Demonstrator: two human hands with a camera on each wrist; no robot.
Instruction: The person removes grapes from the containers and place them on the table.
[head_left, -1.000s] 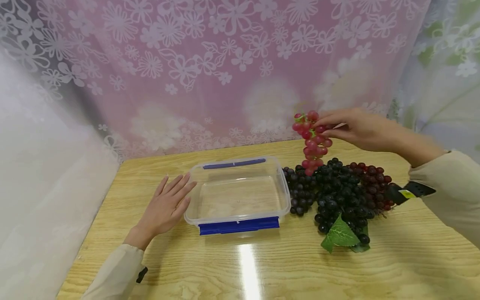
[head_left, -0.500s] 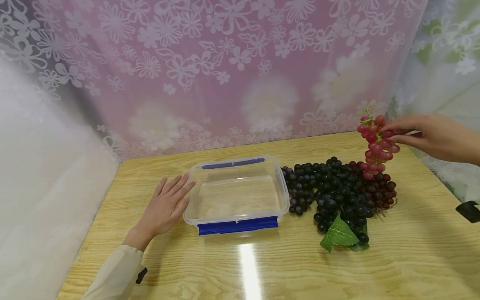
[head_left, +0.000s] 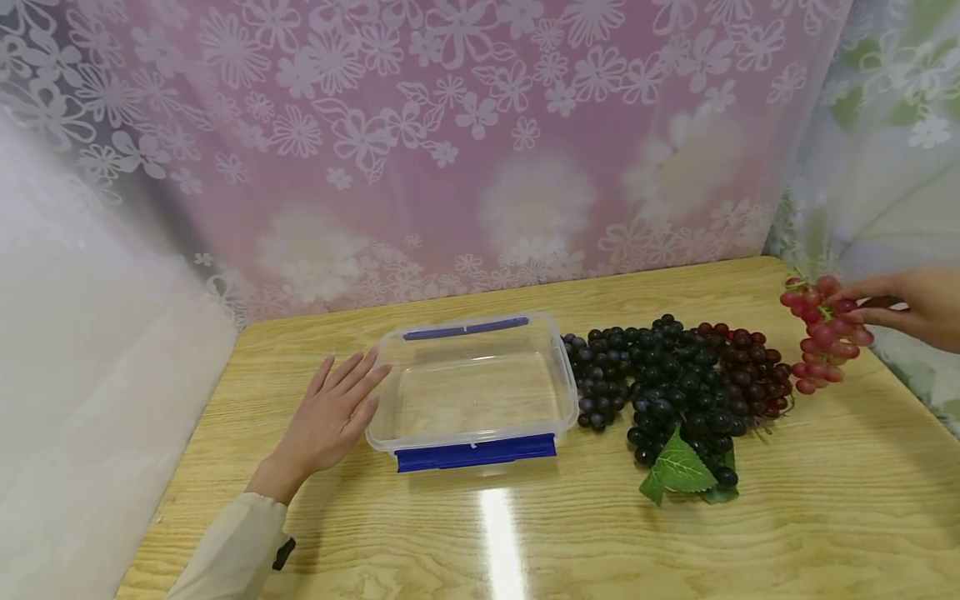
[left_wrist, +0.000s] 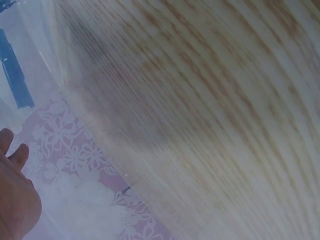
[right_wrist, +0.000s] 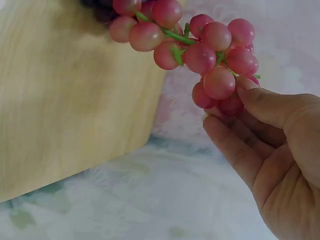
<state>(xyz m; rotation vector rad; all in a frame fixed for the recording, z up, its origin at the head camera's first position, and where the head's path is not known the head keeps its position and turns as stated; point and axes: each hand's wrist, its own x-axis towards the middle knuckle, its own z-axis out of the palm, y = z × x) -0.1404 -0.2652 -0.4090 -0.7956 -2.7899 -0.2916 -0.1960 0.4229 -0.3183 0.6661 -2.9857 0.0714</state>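
My right hand [head_left: 911,307] pinches a bunch of pink-red grapes [head_left: 823,337] between thumb and fingers at the table's right side. In the right wrist view the thumb and fingertips press on the grapes [right_wrist: 200,57] at one end of the bunch, and green stem shows between them. My left hand [head_left: 324,417] lies with straight fingers at the left rim of a clear plastic container [head_left: 480,396] with blue side clips. That container has no lid on it and nothing inside. Part of the left hand [left_wrist: 17,200] shows at the edge of the left wrist view.
Right of the container lie a dark purple grape bunch [head_left: 600,387], a black grape bunch [head_left: 678,375] with green leaves [head_left: 678,468], and a dark red grape bunch [head_left: 753,371]. A floral curtain [head_left: 465,167] hangs behind the wooden table [head_left: 360,533].
My right hand has carried the pink-red grapes rightward from above the black grapes, then lower, toward the table's right edge. The left hand and container have stayed put.
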